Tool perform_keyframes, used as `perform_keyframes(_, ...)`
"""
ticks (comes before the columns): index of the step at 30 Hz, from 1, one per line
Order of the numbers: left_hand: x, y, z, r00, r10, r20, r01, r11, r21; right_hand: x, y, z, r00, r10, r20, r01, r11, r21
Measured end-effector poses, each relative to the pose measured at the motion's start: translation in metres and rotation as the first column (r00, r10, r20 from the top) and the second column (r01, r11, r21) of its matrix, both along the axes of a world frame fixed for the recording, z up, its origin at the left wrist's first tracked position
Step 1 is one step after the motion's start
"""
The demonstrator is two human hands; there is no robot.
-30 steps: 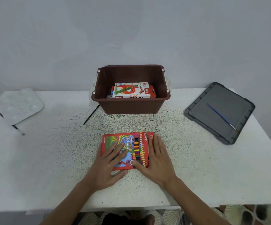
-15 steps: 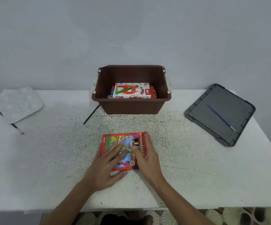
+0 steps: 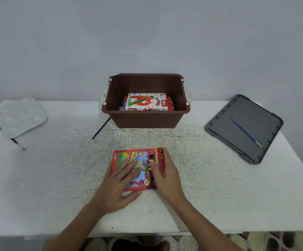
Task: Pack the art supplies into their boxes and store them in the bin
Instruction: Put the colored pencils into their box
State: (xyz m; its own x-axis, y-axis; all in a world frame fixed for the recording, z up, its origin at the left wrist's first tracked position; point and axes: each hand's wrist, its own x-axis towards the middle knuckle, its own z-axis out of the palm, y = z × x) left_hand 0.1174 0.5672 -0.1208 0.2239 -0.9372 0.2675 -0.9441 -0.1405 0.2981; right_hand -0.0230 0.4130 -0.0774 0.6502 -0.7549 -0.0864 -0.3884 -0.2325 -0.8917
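Note:
A red colour pencil box (image 3: 127, 157) lies flat on the white table (image 3: 56, 178) in front of me. My left hand (image 3: 119, 185) rests on its left half with straight fingers. My right hand (image 3: 165, 174) lies along the box's right edge, fingers on top and over the flap end. Behind it stands the brown bin (image 3: 145, 118), holding a white oil pastels box (image 3: 146, 102) on top of a red box.
A grey bin lid (image 3: 243, 129) lies at the right with a blue paintbrush (image 3: 245, 132) on it. A white paint palette (image 3: 19, 115) sits at the far left over a black brush (image 3: 17, 143). Another thin black brush (image 3: 100, 128) lies left of the bin.
My right hand slid left from beside the box onto its right edge and stayed there. The left hand has not moved.

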Motion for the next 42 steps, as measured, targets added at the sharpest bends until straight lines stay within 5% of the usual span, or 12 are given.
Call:
perform_keyframes(6, 0.001, 0.002, -0.001, 1.000, 0.016, -0.010, -0.016, 0.999, 0.034, -0.012, -0.009, -0.009, 0.993, -0.080, 0.084, 0.086, 0.994, -0.073)
perform_keyframes(15, 0.001, 0.002, -0.002, 1.000, 0.015, -0.022, -0.014, 1.000, 0.022, -0.011, -0.011, -0.035, 0.990, 0.083, -0.118, -0.120, 0.927, -0.355)
perform_keyframes(23, 0.000, 0.001, 0.000, 1.000, 0.013, -0.011, -0.013, 1.000, -0.009, 0.004, 0.012, -0.018, 0.988, 0.118, -0.102, -0.146, 0.929, -0.340)
perform_keyframes(29, -0.001, -0.001, 0.000, 1.000, 0.005, -0.006, -0.005, 1.000, -0.024, 0.015, 0.026, -0.037, 0.895, 0.061, -0.443, -0.308, 0.803, -0.511)
perform_keyframes(35, 0.001, 0.002, 0.001, 1.000, 0.013, -0.005, -0.013, 1.000, -0.011, 0.006, 0.015, -0.022, 0.947, 0.174, -0.270, -0.264, 0.900, -0.346)
perform_keyframes(42, 0.001, 0.000, 0.002, 1.000, 0.020, -0.016, -0.021, 1.000, -0.018, 0.010, 0.023, -0.022, 0.916, 0.153, -0.372, -0.323, 0.830, -0.455)
